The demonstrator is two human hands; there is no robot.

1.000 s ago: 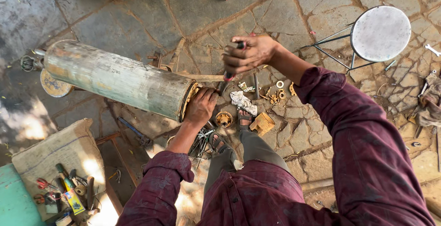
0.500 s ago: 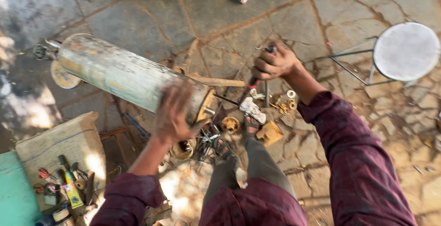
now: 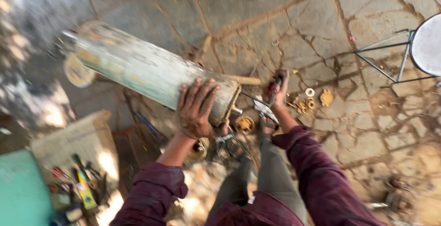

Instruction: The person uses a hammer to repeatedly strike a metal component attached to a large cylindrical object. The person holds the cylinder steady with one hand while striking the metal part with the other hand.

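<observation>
The left hand (image 3: 196, 109) lies flat, fingers spread, on the near end of the long pale metal cylinder (image 3: 151, 72), pressing on its curved wall rather than closing around it, so its grip is released. The cylinder lies on its side on the stone floor (image 3: 294, 28), slanting from upper left down toward the person's knees. The right hand (image 3: 278, 88) is just beside that end, grip clenched on a dark-handled tool (image 3: 274, 88); the picture is blurred, so what kind of tool it is cannot be told. A wooden stick (image 3: 241, 79) pokes out between the cylinder's end and the right hand. Small brass rings and parts (image 3: 317, 100) are scattered on the floor just right of the right hand, and another brass piece (image 3: 244, 125) sits under the cylinder's end. At far right stands a round stool with a wire frame (image 3: 425, 47). At lower left, a sack (image 3: 76, 139) carries screwdrivers and other hand tools (image 3: 80, 187).
</observation>
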